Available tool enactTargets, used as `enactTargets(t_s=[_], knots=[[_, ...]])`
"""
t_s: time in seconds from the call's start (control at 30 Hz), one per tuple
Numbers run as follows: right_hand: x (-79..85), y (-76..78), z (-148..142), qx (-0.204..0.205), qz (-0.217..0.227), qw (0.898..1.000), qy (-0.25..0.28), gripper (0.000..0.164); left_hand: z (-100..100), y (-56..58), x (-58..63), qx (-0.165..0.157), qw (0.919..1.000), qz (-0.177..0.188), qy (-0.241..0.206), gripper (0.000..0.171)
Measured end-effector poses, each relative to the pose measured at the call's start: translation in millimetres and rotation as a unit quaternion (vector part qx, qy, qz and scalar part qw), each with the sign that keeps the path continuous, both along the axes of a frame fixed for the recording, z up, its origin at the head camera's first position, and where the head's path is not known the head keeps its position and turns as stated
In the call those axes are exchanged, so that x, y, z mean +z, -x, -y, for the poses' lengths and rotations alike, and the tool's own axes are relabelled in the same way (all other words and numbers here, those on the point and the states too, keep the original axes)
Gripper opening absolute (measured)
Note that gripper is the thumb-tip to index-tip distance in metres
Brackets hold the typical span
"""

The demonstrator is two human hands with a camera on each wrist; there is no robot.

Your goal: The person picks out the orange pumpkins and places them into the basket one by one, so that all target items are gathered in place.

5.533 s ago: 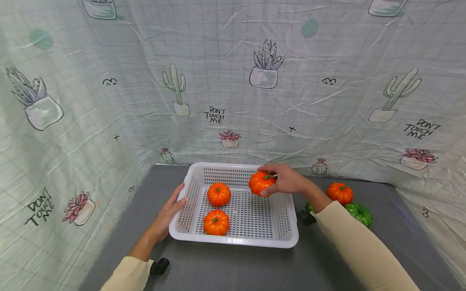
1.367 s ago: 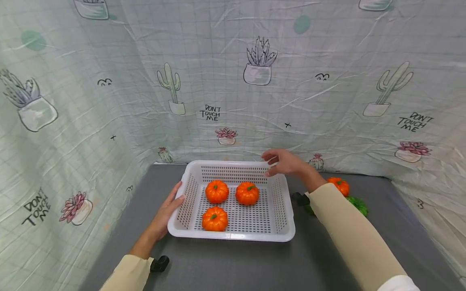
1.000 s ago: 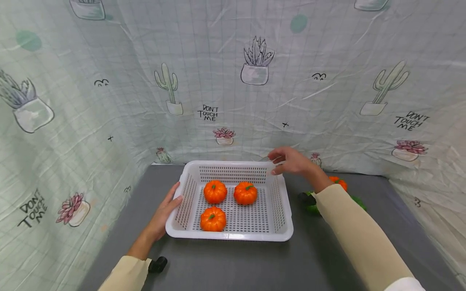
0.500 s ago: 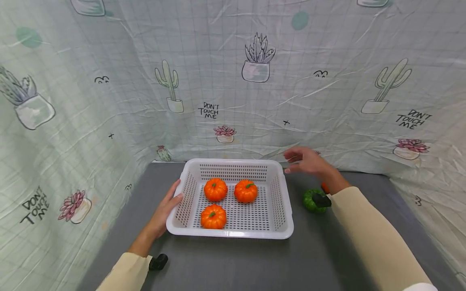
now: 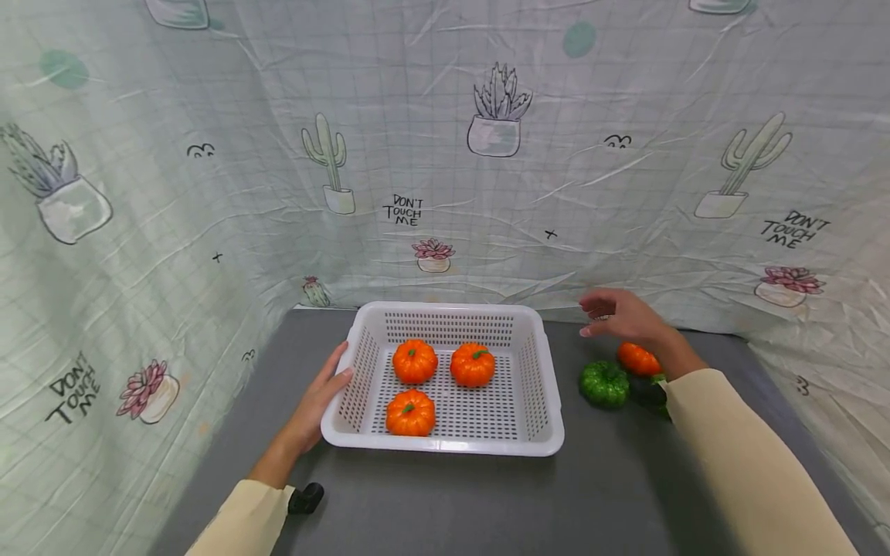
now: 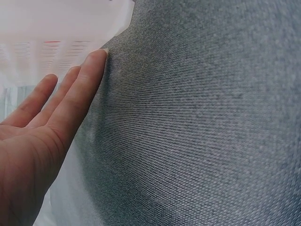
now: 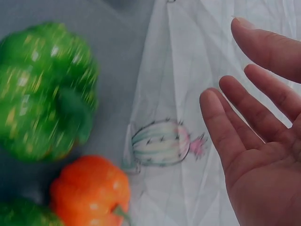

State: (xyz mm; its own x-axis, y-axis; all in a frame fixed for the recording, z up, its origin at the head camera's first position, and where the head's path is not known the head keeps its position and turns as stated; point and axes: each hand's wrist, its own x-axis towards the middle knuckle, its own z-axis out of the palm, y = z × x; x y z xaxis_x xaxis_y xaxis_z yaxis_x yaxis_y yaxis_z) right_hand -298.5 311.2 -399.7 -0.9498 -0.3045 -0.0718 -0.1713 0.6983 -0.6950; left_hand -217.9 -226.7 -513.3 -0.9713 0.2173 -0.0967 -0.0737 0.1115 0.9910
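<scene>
My left hand (image 5: pixel 316 405) rests with straight fingers against the left side of a white slotted plastic basket (image 5: pixel 445 445), and the left wrist view shows the fingers (image 6: pixel 80 89) along its wall. Three small orange pumpkins lie inside: one at the back left (image 5: pixel 415 361), a second beside it (image 5: pixel 473 365), a third in front (image 5: pixel 410 413). To the right of the basket, my right hand (image 5: pixel 626 316) hovers with nothing in it, fingers spread and relaxed. Below it are a green pumpkin (image 5: pixel 603 384) and an orange pumpkin (image 5: pixel 636 360). Another green pumpkin (image 7: pixel 26 214) is partly out of frame in the right wrist view.
A dark grey tabletop (image 5: pixel 445 510) carries everything. A pale curtain (image 5: pixel 389 154) printed with cacti stands around the back and sides, close behind the basket and the right hand. Black wrist devices, such as the left one (image 5: pixel 306 499), stick out at the cuffs.
The right hand, which held an orange pumpkin over the basket, has let it go inside and moved right, above the pumpkins on the table. The left hand has stayed at the basket.
</scene>
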Motion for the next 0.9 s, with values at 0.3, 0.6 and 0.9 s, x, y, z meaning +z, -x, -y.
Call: enactTargets(t_s=[0.3, 0.6, 0.9], knots=[[-5.9, -6.7, -35.3, -0.037, 0.023, 0.999, -0.032, 0.07, 0.2, 3.1, 0.3, 0.0, 1.0, -0.004, 0.003, 0.065], [-19.7, -13.2, -64.1, -0.073, 0.028, 0.995, -0.056, 0.073, 0.2, 0.1, 1.3, 0.001, 1.0, -0.001, -0.004, 0.066], [-37.6, -16.7, -90.2, -0.084, 0.037, 0.992, -0.083, 0.078, -1.2, 0.8, 1.4, 0.006, 1.0, 0.002, 0.004, 0.066]])
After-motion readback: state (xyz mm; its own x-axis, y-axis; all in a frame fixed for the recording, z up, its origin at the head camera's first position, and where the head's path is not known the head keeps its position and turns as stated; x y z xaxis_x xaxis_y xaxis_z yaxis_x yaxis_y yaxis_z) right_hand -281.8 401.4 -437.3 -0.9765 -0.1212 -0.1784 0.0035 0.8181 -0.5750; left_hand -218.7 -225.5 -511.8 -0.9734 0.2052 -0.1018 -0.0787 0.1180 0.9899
